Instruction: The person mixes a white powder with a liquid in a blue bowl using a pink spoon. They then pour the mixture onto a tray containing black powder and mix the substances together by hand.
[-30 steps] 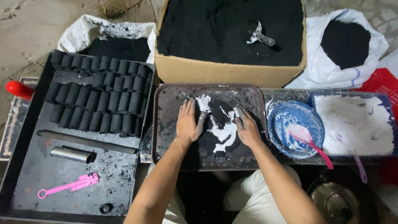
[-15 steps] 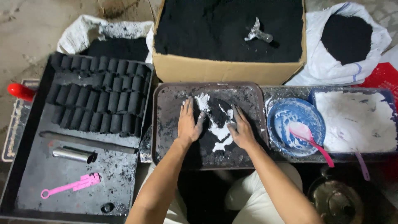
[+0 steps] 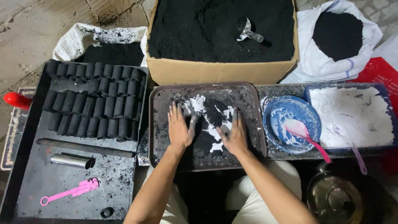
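Fingers held straight and close together, palms down — our left hand (image 3: 179, 129) and right hand (image 3: 236, 135) press flat on a heap of black powder streaked with white paste (image 3: 208, 124), gripping nothing. The heap lies at the middle of the dark metal tray (image 3: 159, 124), nearer its far edge than its near one, between our two hands.

The heap has no clear front; its long axis appears to run from the tray's far-left corner toward its near-right corner, following the white streak, though the black powder blends with the sooty tray and we cannot trace its outline with certainty.

We judge the risks plain enough. A hard outward sweep could push loose powder over the tray's low rim, especially at the near edge by our knees. The right hand sits close to the tray's right edge, and just beyond it stands the blue bowl (image 3: 290, 120) with a pink spoon (image 3: 304, 135) — a careless elbow could tip it. Uneven pressure may leave the white paste in lumps rather than worked through.
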